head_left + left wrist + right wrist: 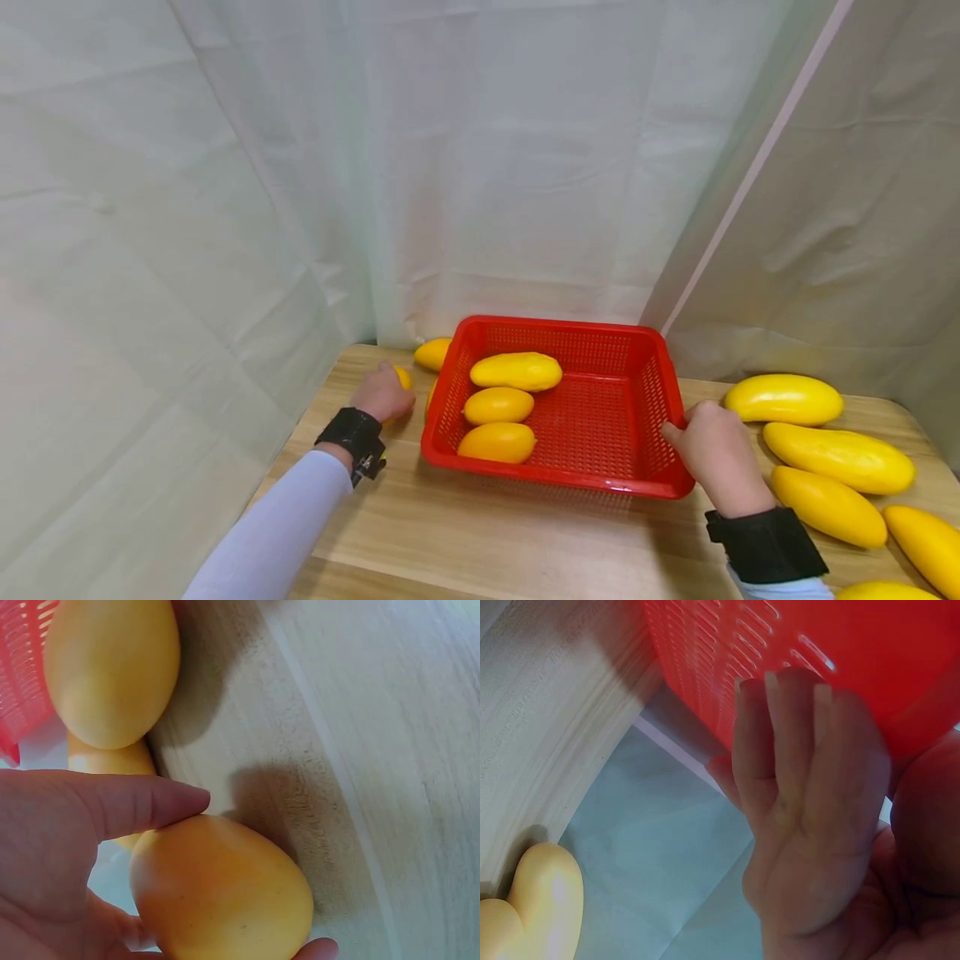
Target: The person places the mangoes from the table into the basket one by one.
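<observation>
Yellow fruits [828, 506] lay nearest the viewer, five of them showing on the wooden bench [465, 533] at three to four o'clock from the red basket [555, 477]; the two closest were cut off by the frame. Pale sleeves [277, 525] and black bands [767, 546] covered the person's forearms and wrists.

Just past three o'clock, the right hand [716, 454] gripped the basket's rim, its fingers bent against the perforated outer wall. Whether the basket sat fully on the bench could not be told.

Inside it, three pieces lay side by side in the nine-o'clock half: two smooth ones [497, 442] nearer the front and a longer, lumpier one [516, 372] behind them. Towards three o'clock the mesh floor showed.

Outside the basket at nine o'clock, the left hand [382, 392] pinched a small orange-yellow fruit [225, 892] between thumb and fingers; whether that fruit touched the bench was unclear. Two more pieces [112, 667] lay close by the basket at nine to ten o'clock, partly hidden by it in the head view.

The work looked, as a judgement, part done: three pieces were in the basket, while the held one and at least seven others remained outside.

Farthest off, towards twelve o'clock, pale sheeting [540, 150] hung behind the bench.
</observation>
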`<state>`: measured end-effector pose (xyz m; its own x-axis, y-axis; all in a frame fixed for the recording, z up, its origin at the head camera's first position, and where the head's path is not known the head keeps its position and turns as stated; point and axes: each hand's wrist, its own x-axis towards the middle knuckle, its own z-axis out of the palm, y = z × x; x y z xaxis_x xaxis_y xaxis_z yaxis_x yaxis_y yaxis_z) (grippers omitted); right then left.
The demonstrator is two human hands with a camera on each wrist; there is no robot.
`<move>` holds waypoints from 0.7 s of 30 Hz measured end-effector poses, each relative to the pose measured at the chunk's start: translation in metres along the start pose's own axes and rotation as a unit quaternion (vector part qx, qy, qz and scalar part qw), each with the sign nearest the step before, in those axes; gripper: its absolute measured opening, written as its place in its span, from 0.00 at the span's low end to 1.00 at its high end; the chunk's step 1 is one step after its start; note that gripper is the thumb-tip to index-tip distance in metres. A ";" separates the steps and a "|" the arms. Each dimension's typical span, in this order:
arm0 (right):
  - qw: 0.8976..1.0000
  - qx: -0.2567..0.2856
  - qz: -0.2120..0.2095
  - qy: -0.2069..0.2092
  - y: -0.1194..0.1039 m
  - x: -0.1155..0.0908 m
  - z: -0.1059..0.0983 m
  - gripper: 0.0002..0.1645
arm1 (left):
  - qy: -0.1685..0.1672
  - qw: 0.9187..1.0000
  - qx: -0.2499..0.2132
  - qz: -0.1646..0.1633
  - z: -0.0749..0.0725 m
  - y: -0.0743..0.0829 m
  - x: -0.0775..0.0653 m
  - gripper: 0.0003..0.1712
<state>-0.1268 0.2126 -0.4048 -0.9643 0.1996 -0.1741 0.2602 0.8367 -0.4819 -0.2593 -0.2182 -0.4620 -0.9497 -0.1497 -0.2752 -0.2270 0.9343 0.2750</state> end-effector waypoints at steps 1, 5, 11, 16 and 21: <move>1.000 -0.002 -0.002 0.000 0.000 0.000 0.000 0.18 | 0.001 1.000 -0.001 0.001 -0.001 0.000 -0.001 0.33; 1.000 -0.005 -0.003 0.002 0.000 0.000 -0.001 0.18 | 0.014 1.000 -0.016 0.011 -0.006 0.000 -0.005 0.32; 1.000 -0.001 -0.001 0.001 0.001 0.000 -0.001 0.19 | 0.052 0.997 -0.034 0.048 -0.020 0.008 -0.009 0.33; 1.000 -0.006 -0.005 0.003 0.002 0.000 0.000 0.18 | 0.087 0.991 -0.055 0.082 -0.028 0.018 -0.017 0.35; 1.000 -0.006 -0.003 0.002 0.002 0.001 0.000 0.19 | 0.134 0.984 -0.049 0.104 -0.031 0.035 -0.029 0.37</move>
<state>-0.1269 0.2140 -0.4060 -0.9659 0.1975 -0.1675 0.2545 0.8434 -0.4732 -0.2464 -0.1906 -0.4159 -0.9977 -0.0507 0.0447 -0.0293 0.9202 0.3904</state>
